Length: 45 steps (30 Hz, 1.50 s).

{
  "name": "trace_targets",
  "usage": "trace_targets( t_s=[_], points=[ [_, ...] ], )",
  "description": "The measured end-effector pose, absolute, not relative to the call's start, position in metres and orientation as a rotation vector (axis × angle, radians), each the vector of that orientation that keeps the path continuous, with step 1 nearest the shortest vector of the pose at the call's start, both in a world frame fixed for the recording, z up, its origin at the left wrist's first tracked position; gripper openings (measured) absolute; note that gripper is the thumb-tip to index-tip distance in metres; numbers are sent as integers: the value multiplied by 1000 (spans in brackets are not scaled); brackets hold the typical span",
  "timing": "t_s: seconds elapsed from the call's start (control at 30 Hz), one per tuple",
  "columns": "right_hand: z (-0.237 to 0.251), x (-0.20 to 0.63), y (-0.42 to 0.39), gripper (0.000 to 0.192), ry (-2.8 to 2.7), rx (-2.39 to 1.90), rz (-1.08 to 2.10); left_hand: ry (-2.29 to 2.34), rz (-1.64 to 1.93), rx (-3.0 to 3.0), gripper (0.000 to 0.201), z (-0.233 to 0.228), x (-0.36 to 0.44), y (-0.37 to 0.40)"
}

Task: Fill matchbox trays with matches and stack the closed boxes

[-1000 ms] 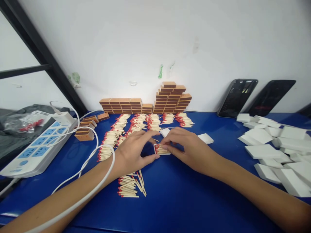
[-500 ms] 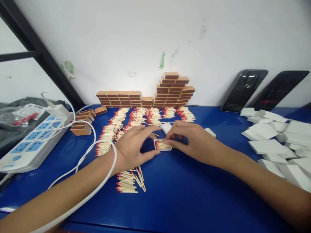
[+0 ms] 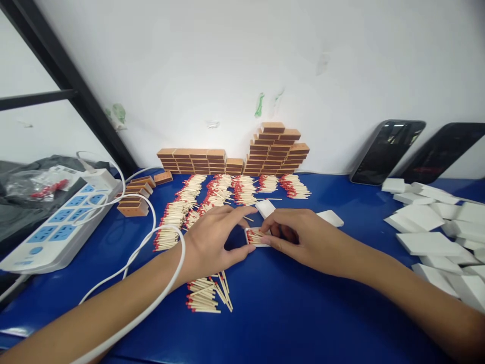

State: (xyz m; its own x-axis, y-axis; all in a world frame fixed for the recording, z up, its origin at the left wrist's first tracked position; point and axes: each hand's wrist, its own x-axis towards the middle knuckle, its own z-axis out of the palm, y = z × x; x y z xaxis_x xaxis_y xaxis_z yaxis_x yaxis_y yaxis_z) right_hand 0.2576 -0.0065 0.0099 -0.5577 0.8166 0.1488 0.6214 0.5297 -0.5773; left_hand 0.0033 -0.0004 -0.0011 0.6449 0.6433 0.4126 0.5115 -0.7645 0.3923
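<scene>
A small white matchbox tray (image 3: 259,245) lies on the blue table, partly filled with red-headed matches (image 3: 253,236). My left hand (image 3: 212,242) curves around the tray's left end with thumb and forefinger apart. Its thumb tip touches the near left corner; the forefinger stays clear of the far side. My right hand (image 3: 306,245) has its thumb and fingers closed over the matches at the tray's right end, hiding that part. Behind the fingers lies another white tray (image 3: 265,208). Loose matches (image 3: 204,298) are spread below my left wrist.
Rows of matches (image 3: 244,191) lie before stacked brown matchboxes (image 3: 193,161) at the wall. White trays (image 3: 428,242) heap at right, near two leaning phones (image 3: 388,151). A power strip (image 3: 60,227) stands at left; its white cable (image 3: 182,253) crosses over my left forearm.
My right fingers have lowered onto the matches in the tray and cover more of its right end. The left hand keeps its place by the tray. The whole view has shifted slightly.
</scene>
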Motion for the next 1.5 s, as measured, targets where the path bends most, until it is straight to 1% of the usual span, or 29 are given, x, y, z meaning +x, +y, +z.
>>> trace_targets(
  t_s=[0.1,0.17,0.37,0.5,0.6,0.73,0.83,0.97,1.17,1.37,1.5],
  points=[
    [13,258,-6,17,-2316,-1213,793,952,789,2630,60,-1,2,2],
    [13,258,-5,19,-2310,-1214,802,959,791,2628,61,-1,2,3],
    [6,256,-2,15,-2368,-1004,488,960,791,2596,63,1,3,-2],
    [2,255,0,12,-2336,-903,402,973,747,2590,62,2,4,-4],
    [3,262,8,12,-2307,-997,298,984,731,2598,60,2,4,-3],
    [1,289,30,16,-2163,-1272,0,989,751,2599,57,2,2,-1],
    [-2,311,49,17,-2100,-1445,-128,990,762,2613,56,1,2,-1],
    [-4,328,63,20,-2177,-1441,-81,983,740,2611,57,0,2,-1],
    [-11,329,64,20,-2267,-1426,-67,1009,742,2608,57,0,0,-1],
    [-10,332,65,20,-2251,-1494,119,963,760,2622,55,2,2,-3],
    [-5,337,63,24,-2249,-1538,140,962,734,2592,54,2,3,-5]
  ],
)
